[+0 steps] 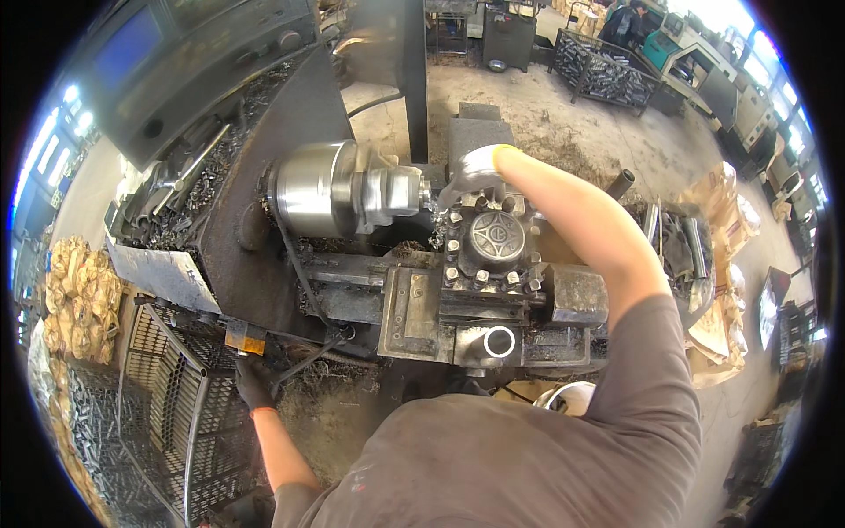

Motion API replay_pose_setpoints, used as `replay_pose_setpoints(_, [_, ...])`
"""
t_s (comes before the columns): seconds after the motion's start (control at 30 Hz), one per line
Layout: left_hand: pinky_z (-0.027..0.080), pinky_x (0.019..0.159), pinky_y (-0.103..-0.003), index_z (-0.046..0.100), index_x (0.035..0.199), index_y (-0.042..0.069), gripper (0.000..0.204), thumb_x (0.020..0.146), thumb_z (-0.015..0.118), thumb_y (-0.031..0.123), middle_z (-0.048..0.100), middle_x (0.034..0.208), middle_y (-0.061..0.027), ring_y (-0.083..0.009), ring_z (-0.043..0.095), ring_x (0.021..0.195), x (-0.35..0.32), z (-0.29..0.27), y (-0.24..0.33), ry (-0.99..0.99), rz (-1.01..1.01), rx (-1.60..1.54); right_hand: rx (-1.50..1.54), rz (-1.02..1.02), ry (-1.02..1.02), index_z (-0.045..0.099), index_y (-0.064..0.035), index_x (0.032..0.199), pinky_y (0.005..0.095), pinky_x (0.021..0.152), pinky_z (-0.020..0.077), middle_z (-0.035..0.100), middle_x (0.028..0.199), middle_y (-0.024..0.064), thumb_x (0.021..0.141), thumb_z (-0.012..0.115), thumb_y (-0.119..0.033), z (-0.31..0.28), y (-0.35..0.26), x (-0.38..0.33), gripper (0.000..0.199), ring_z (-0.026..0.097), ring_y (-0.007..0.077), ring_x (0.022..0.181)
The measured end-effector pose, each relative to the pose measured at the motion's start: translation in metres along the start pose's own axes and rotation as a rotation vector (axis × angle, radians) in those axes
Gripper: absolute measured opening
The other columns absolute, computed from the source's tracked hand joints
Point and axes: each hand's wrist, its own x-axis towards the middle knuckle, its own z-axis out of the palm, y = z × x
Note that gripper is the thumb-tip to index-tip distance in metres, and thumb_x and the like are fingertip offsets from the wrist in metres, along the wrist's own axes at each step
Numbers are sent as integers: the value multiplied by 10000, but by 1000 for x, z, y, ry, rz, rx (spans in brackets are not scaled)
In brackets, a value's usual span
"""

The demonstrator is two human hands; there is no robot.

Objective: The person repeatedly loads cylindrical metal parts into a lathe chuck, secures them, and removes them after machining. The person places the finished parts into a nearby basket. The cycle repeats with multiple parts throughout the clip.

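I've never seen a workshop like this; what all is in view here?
Shiny metal drum: 1, silver, left of centre
Tool post with round cap: 1, dark grey, centre
Upright tube: 1, grey with bright rim, below the tool post
Small plate: 1, orange-yellow, lower left
Screen: 1, blue, upper left
Sacks: count unclear, tan, far left
Perforated crate: at least 1, dark metal, lower left
Parts bin: 1, dark metal, upper right
Round container: 1, white, partly hidden by the torso
Another person: 1, dark clothing, far upper right
Left hand: 1, dark glove, at the small plate
Right hand: 1, pale grey glove, at the tool post's far side
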Motion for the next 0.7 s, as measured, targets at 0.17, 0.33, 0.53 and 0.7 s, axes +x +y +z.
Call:
replay_pose_setpoints(0.17, [420,595,-264,643,1104,64,174,1050,604,225,609,836,-13,-109,551,683,-72,5,62,-19,-614,-819,-33,-356,-292,748,-66,1356,368,955,566,754,1284,76,992,626,-133,17,0,116,389,679,172,1148])
replay_pose_setpoints(0.33, [453,628,-289,647,1071,65,158,1042,605,215,596,835,-5,-119,544,690,-102,-4,97,-150,-592,-766,114,-916,-173,746,-53,1310,374,1029,593,722,1353,165,963,684,-128,-9,68,138,360,718,263,1196])
replay_pose_setpoints(0.53, [524,738,-362,663,1122,53,182,1013,636,197,638,910,-72,-177,615,794,-107,-9,116,-266,-497,-492,-1,657,1000,798,-97,1239,464,995,576,794,1220,147,867,732,-680,-65,215,88,695,754,346,1162])
replay_pose_setpoints(0.7, [537,929,-412,674,1255,33,342,938,702,158,701,1122,-157,-282,675,1006,-55,5,207,-253,0,-347,-382,-354,748,787,-74,1236,453,928,602,798,1135,162,903,790,-470,-23,133,107,517,758,356,1021])
